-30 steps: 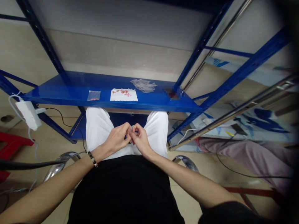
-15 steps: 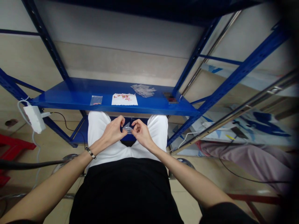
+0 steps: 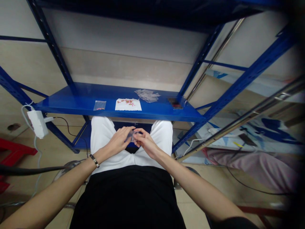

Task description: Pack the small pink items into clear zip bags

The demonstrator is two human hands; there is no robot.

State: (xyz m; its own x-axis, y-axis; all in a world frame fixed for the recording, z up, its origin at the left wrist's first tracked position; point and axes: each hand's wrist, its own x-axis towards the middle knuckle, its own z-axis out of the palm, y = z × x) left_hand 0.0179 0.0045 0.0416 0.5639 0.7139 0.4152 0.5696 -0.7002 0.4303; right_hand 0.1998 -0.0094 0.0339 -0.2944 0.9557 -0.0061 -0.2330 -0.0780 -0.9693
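Note:
Over my lap, between both hands, is a small clear plastic bag. The fingers of my right hand are closed in a pinch on its right side. My left hand is curved around its left side, thumb below and fingers reaching across the top; its exact grip is partly hidden. On the blue shelf in front of me lies a white sheet of paper with several small pink and brown pieces. To its left is a clear zip bag with a few small pinkish pieces at the bottom.
A pile of clear plastic bags lies behind the paper's right side. Near the shelf's right end sits a blurred dark object. A white power strip hangs at the left post. A red stool stands at far left.
My right hand has shifted its pinch on the bag. My left fingers have straightened across the top of it, and the hands are closer together. The view has tilted slightly.

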